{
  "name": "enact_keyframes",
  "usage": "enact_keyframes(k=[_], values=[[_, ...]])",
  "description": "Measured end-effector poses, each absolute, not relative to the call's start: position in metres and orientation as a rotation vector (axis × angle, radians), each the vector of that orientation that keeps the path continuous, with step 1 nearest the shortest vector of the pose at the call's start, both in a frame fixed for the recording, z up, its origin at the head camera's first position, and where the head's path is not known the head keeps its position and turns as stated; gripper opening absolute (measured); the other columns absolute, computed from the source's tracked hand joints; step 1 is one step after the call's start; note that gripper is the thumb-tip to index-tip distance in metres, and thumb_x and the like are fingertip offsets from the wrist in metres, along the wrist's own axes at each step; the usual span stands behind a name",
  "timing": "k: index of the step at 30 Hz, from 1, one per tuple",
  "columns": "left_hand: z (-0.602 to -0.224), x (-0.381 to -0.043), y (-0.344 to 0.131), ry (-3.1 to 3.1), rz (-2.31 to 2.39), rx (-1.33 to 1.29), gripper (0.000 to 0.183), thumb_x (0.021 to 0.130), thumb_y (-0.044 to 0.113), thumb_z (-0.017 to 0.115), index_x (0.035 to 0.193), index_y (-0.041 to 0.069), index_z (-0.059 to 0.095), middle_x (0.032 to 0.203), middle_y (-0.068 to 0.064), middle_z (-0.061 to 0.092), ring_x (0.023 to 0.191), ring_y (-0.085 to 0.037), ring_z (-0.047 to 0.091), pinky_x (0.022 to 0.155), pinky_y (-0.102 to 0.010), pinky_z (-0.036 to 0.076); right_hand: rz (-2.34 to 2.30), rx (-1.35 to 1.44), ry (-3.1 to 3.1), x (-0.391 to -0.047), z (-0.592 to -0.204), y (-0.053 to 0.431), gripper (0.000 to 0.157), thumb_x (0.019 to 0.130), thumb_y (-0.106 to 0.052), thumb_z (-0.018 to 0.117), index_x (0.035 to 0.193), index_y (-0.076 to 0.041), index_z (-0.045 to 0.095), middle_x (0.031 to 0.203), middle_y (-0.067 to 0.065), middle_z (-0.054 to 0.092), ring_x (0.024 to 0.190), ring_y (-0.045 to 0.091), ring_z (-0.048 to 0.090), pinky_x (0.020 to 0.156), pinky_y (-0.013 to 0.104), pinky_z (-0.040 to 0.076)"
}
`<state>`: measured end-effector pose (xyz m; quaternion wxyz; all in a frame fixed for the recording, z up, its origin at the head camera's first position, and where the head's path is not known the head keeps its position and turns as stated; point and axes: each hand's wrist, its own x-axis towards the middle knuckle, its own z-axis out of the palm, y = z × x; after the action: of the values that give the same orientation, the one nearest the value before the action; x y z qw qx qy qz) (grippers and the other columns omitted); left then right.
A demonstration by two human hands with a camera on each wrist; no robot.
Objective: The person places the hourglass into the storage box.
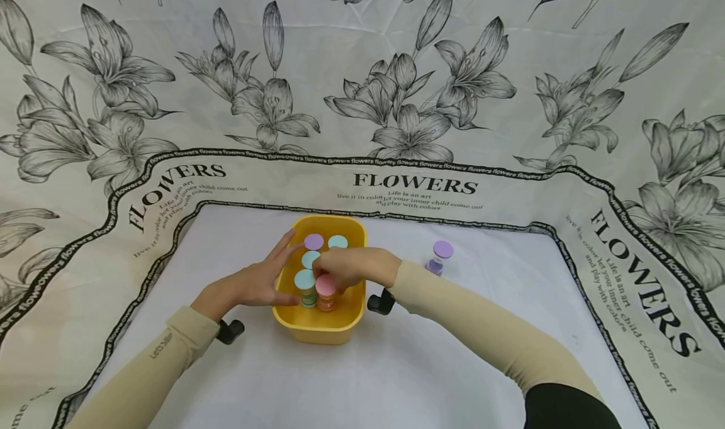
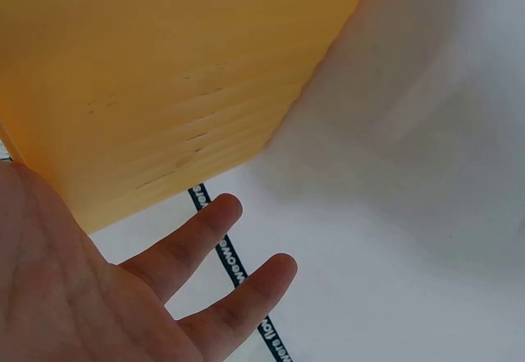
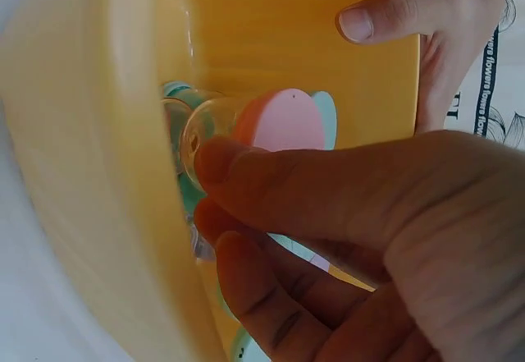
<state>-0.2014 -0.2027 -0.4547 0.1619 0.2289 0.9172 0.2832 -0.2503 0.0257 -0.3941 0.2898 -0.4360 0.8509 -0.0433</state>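
Observation:
A yellow bin (image 1: 319,336) holds several small sand timers with round coloured caps. Among them are a pink-capped sand timer (image 1: 325,284), blue-capped ones (image 1: 304,278) and a purple-capped one (image 1: 314,241). My right hand (image 1: 348,267) reaches inside the bin, fingers curled, pinching the pink-capped timer low on its clear bulb (image 3: 215,114). At the bin's left side is my left hand (image 1: 262,279), its fingers spread and straight. Its thumb (image 3: 394,16) lies over the rim, while two fingers (image 2: 246,296) extend outside beneath the wall.
A purple sand timer (image 1: 443,250) stands on the white tabletop (image 1: 453,366), right of the bin and beyond the right forearm. A flower-printed cloth (image 1: 396,114) with black border lines surrounds the white area at the back and sides.

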Motion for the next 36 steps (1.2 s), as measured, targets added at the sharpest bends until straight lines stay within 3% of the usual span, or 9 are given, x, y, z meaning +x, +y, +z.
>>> enact_keyframes(k=[12,18,25,36], values=[[-0.456,-0.198,-0.201,2.616,0.817,0.646,0.11,0.083,0.058,0.075,0.165,0.02,0.012,0.172,-0.005,-0.022,0.147,-0.051,0.036,0.109,-0.071,0.041,-0.126,-1.17,2.265,-0.245,-0.399,0.03,0.024,0.09,-0.008,0.08,0.113,-0.011,0.073,0.096,-0.005,0.069,0.085,0.012,0.059,0.077,0.018,0.052],[-0.455,-0.198,-0.199,2.617,0.822,0.651,0.111,0.083,0.058,0.075,0.165,0.018,0.012,0.172,-0.005,-0.022,0.148,-0.05,0.035,0.109,-0.071,0.04,-0.236,-1.231,2.298,-0.246,-0.39,0.041,0.024,0.094,-0.009,0.075,0.117,-0.009,0.071,0.107,0.002,0.072,0.095,0.017,0.063,0.082,0.023,0.055],[-0.456,-0.197,-0.198,2.621,0.806,0.631,0.112,0.082,0.059,0.075,0.165,0.019,0.011,0.172,-0.005,-0.023,0.151,-0.049,0.03,0.11,-0.072,0.039,-0.537,-1.233,2.296,-0.254,-0.377,0.071,0.035,0.096,-0.011,0.072,0.129,-0.004,0.064,0.122,0.015,0.071,0.102,0.024,0.07,0.085,0.028,0.059],[-0.454,-0.192,-0.197,2.627,0.808,0.621,0.113,0.082,0.059,0.074,0.166,0.017,0.01,0.172,-0.008,-0.023,0.154,-0.05,0.023,0.11,-0.073,0.037,-0.924,-1.095,2.469,-0.271,-0.377,0.133,0.048,0.098,-0.021,0.07,0.141,-0.003,0.056,0.125,0.015,0.071,0.112,0.028,0.069,0.095,0.04,0.059]])
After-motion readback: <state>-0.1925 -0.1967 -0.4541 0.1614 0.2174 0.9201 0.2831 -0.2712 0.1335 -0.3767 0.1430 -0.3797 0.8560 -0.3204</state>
